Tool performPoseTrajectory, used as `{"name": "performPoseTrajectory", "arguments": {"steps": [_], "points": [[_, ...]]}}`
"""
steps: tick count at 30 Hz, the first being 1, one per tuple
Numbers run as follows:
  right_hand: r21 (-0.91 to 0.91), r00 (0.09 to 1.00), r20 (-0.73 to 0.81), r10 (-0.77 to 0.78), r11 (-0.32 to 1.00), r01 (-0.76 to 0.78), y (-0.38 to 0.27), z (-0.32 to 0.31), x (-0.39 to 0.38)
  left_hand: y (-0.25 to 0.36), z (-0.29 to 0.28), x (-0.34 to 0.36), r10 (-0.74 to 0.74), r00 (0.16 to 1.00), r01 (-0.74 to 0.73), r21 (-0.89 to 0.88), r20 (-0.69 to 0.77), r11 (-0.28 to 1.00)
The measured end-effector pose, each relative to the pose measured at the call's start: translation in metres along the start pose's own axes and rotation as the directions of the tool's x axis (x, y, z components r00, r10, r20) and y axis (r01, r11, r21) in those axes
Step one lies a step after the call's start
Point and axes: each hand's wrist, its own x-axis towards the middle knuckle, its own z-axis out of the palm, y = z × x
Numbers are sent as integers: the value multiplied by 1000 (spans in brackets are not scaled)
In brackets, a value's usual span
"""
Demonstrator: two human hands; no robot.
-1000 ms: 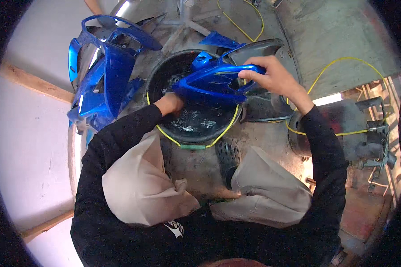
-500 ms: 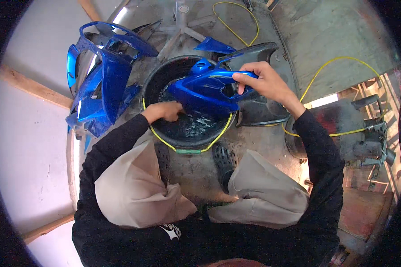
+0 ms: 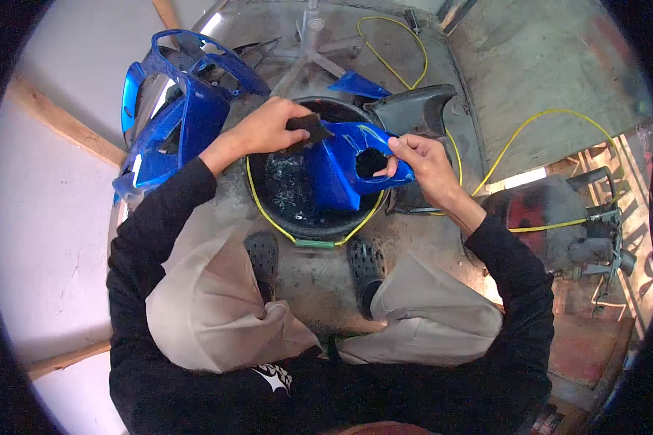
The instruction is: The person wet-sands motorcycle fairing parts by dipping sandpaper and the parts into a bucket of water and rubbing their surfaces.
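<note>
My right hand [image 3: 421, 163] grips the edge of a blue plastic motorcycle fairing panel [image 3: 332, 170], with the fingers by its round opening. The panel is tilted over a black bucket [image 3: 305, 230] that holds dark water with pale froth on it. In my left hand [image 3: 268, 130], at the bucket's far left rim, is a dark flat scouring pad [image 3: 310, 133]. The pad is at the panel's far left end; whether it presses on the surface I cannot tell. The bucket's yellow handle with its green grip [image 3: 315, 244] hangs toward me.
Larger blue fairing parts [image 3: 189, 109] stand at left by the white wall. Beyond the bucket lie a small blue panel [image 3: 359, 85] and a grey metal stand [image 3: 310, 54]. Black plastic parts [image 3: 417, 109] and a machine [image 3: 551, 210] with a yellow hose [image 3: 559, 112] are at right.
My left hand has come up out of the bucket with the dark pad in it. My right hand has turned the blue panel and moved slightly toward me.
</note>
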Motion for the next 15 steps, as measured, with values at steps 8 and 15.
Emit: {"name": "performPoseTrajectory", "arguments": {"steps": [8, 15], "points": [[-1, 997, -22, 70, 998, -70, 28, -5, -18, 9, 14, 18, 103, 937, -92, 49, -334, 995], [-98, 995, 4, 95, 991, -94, 16, 2, -22, 11, 102, 21, 219, 810, -214, 73, -544, 974]]}}
